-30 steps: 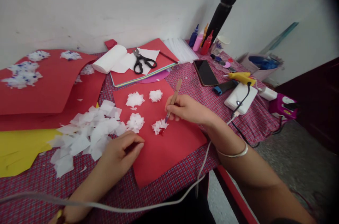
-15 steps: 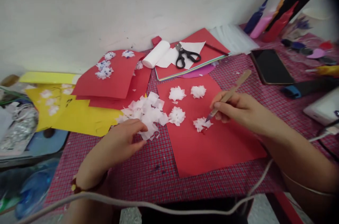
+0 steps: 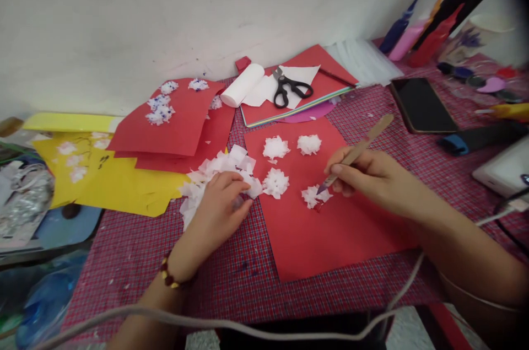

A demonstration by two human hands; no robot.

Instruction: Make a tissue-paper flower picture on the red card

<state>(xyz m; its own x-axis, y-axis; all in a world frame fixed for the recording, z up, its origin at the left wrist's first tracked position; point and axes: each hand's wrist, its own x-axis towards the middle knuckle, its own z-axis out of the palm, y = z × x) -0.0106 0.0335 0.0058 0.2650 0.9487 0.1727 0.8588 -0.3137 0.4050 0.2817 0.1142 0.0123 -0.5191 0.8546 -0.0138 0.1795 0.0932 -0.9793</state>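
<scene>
My right hand [image 3: 363, 173] grips a flat wooden craft stick [image 3: 363, 143]. The stick's purple-stained tip meets a white tuft of paper pieces [image 3: 312, 195] on a red sheet of paper [image 3: 330, 240]. Three fuller white tufts, one of them a round tuft [image 3: 275, 183], sit further left and back on that sheet. Over a loose pile of small white paper pieces [image 3: 194, 193], my left hand [image 3: 221, 206] reaches with fingers curved and thumb apart. Its fingers cover part of the pile.
Black-handled scissors [image 3: 289, 88] and a white paper roll [image 3: 243, 85] lie at the back. Red sheets [image 3: 165, 138] with speckled tufts overlap yellow paper [image 3: 124, 190] on the left. A phone [image 3: 422, 105] rests at the right. A pale cable [image 3: 231, 325] crosses the front.
My left hand has moved right and slightly up, further over the paper pile. The stick's tip has shifted slightly left on the same tuft, still in my right hand.
</scene>
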